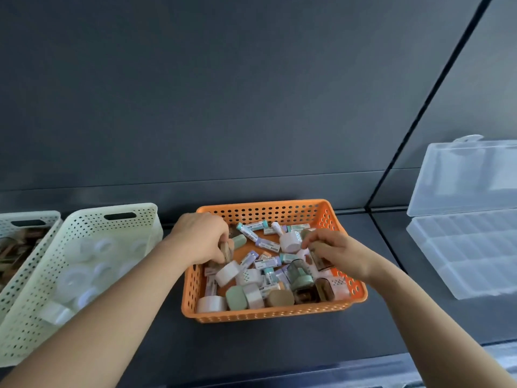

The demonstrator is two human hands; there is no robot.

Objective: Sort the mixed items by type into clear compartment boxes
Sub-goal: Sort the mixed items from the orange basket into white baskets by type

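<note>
At the middle of a dark grey tabletop (279,343), a person's two hands reach into an orange perforated basket (268,313) heaped with mixed small items: labelled tubes with teal caps (247,232), a white perforated jar (291,241), a sage-green cap (236,297), a tan cap (279,298) and a white cylinder (211,303) along the near wall. The left hand (200,236), over the basket's left rim, has its fingers curled round a small tan piece (226,251). The right hand (340,252), over the right half, pinches a small dark brown container (321,261) just above the pile.

Just left of the orange basket stands a pale green perforated basket (117,209) holding white round lids (72,275). Beside that, at the frame's left edge, a white basket (28,217) holds brownish pieces (16,247) too blurred to name.

Well apart on the right lies the clear compartment box (470,253), its lid (464,175) raised against the wall. What its compartments hold cannot be made out.
</note>
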